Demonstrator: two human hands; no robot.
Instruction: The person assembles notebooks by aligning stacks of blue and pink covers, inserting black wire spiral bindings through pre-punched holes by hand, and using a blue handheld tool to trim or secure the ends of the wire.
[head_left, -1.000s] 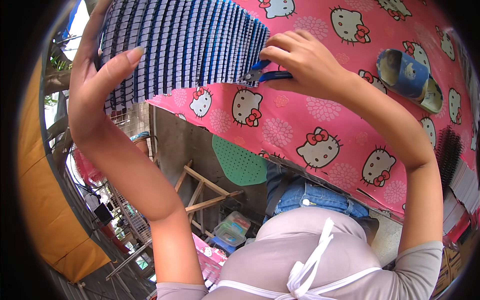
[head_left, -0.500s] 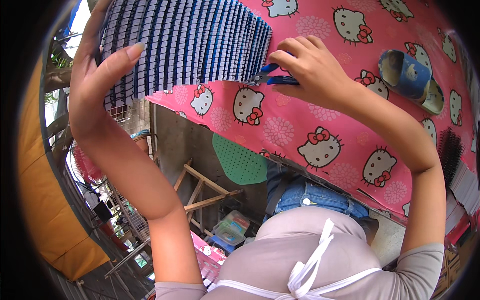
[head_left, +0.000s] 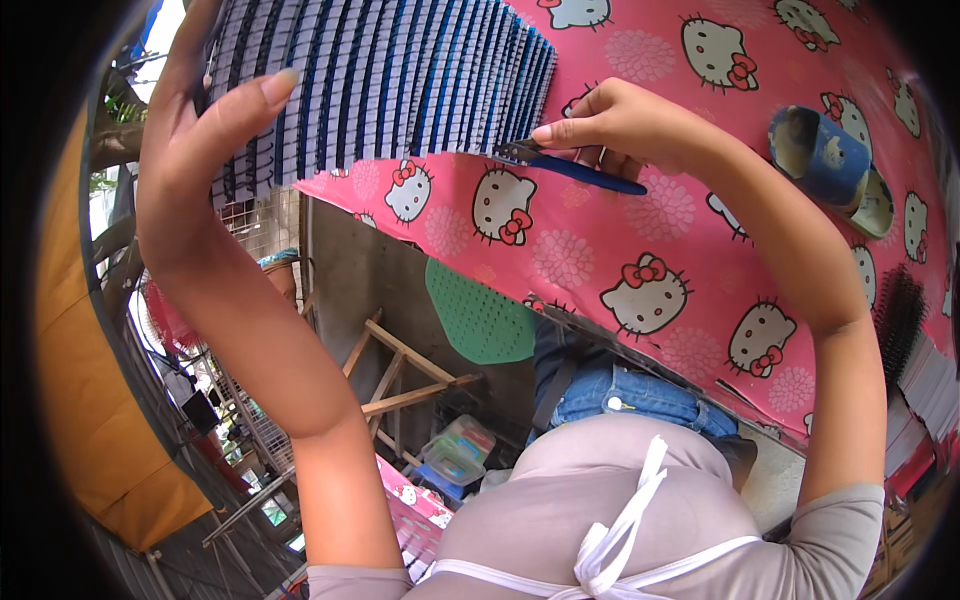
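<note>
A fanned stack of wire-bound notebooks (head_left: 370, 85), white strips with dark coils and blue edges, spreads over the upper left of the table. My left hand (head_left: 205, 135) wraps its left side, thumb lying over the coils; the other fingers are mostly hidden. At the stack's lower right corner, my right hand (head_left: 610, 130) grips blue-handled pliers (head_left: 585, 172). Their metal jaws are against the end of the coils. One handle slants down to the right beneath the hand, while my thumb rests near the jaws.
A pink patterned cloth (head_left: 560, 255) covers the table. On the right lie a blue cylindrical container (head_left: 820, 155) on its side and a black bristled brush (head_left: 900, 320). Below the table edge are a green perforated seat (head_left: 480, 315), a wooden frame (head_left: 410, 370) and plastic boxes (head_left: 455, 450).
My right hand has turned, bringing its thumb over the pliers near the jaws, and the handles have swung. The stack has shifted slightly up and right. My left hand stays on it.
</note>
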